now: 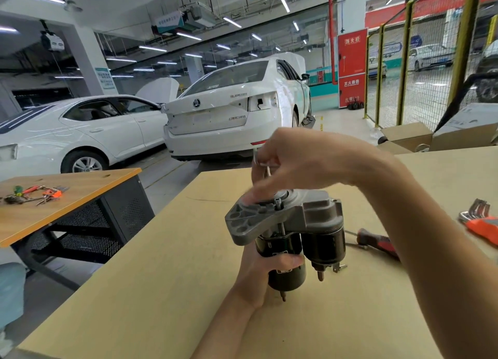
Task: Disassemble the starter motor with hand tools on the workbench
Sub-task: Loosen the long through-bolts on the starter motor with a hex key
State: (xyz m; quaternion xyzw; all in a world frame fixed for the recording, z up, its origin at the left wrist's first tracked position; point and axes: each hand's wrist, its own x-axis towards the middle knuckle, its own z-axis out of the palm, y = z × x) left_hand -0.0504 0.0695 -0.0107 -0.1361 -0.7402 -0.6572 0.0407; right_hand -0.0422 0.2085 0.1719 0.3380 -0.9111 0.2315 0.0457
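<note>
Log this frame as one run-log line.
left hand: grips starter motor upright | right hand: holds hex key above its top | screwdriver: idle on workbench

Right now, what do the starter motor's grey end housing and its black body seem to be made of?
End housing: probably cast aluminium, since it is matt grey with ribs and moulded holes. Black body: likely painted steel, smooth and glossy with reflections.

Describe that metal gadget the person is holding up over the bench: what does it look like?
It is a starter motor, held upright above the tan workbench. A grey cast-metal nose housing with mounting holes sits on top; below hang two black cylinders, the motor body and a shorter solenoid with terminals. The left hand grips the motor body from below. The right hand hovers at the housing, holding a thin metal tool, probably a hex key.
</note>
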